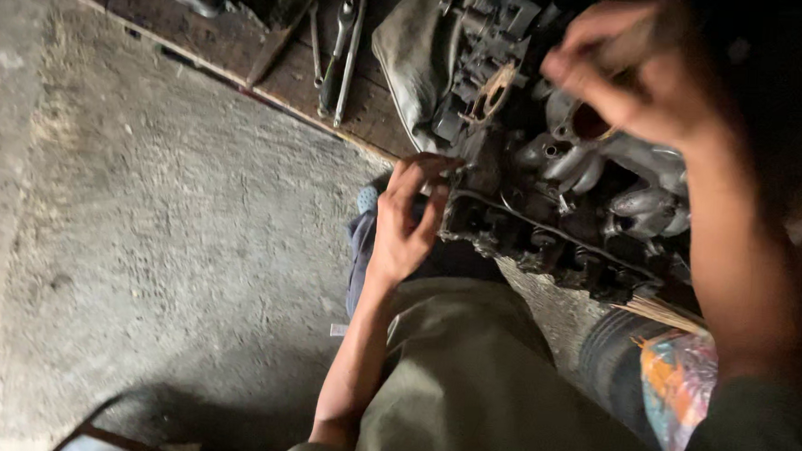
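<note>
Two hands on grimy engine block (558, 197) | left hand (406, 221) gripping its edge | right hand (628, 77) blurred, grip unclear

Grimy matt metal engine block (548, 215), rough concrete floor (172, 223), shiny steel wrenches (337, 48), worn wooden boards (236, 48).

In front of my knees sits the engine block (549, 197), a grimy dark mass of cast metal lying on the concrete floor (163, 222). Its pale grey intake runners (623, 169) curve side by side across the upper right, one round port (591, 124) showing a reddish-brown inside. Along its lower edge runs a dark, oily row of valve gear (555, 252). A rusty tan gasket (493, 91) with cut-out holes sits near the top left of the block, among darker fittings. It is too dim to make out finer parts.
</note>
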